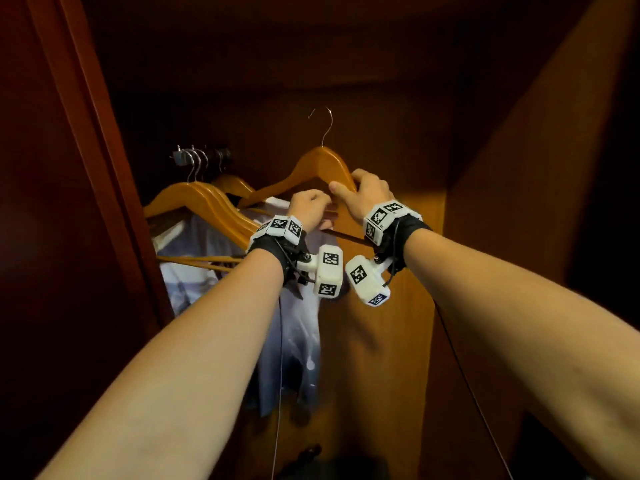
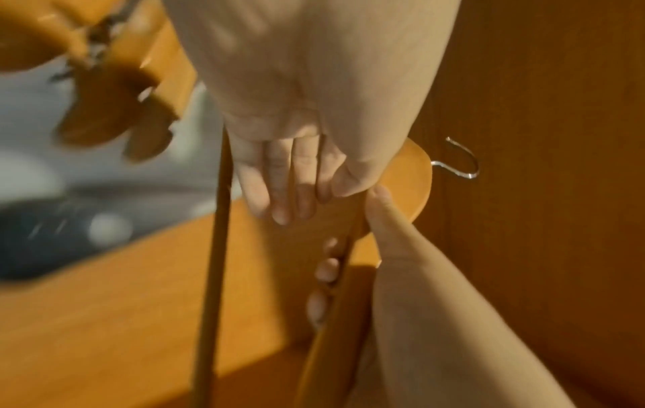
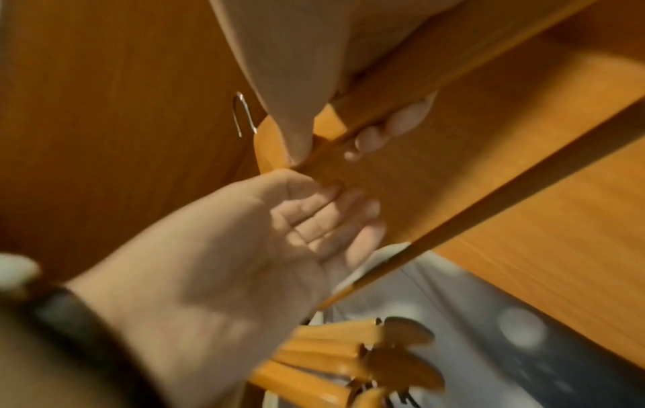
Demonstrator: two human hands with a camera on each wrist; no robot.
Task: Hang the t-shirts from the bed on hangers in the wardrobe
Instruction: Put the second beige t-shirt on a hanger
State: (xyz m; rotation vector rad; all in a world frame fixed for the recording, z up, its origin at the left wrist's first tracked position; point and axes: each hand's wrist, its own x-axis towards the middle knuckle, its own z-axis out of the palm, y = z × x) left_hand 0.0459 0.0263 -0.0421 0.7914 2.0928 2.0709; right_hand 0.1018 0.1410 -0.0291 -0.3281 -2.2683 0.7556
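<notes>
Wooden hanger [image 1: 320, 168]: unhooked, right of the hung shirt [image 1: 298, 327]; right hand [image 1: 363, 194] clasps its shoulder, left hand [image 1: 310, 207] curls loosely beneath, grip uncertain; likely being fetched for a t-shirt.

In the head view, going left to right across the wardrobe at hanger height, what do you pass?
Wardrobe door edge → hangers on the rail, a pale shirt under them → left hand at the lifted hanger → right hand gripping it → right inner wall.
</notes>
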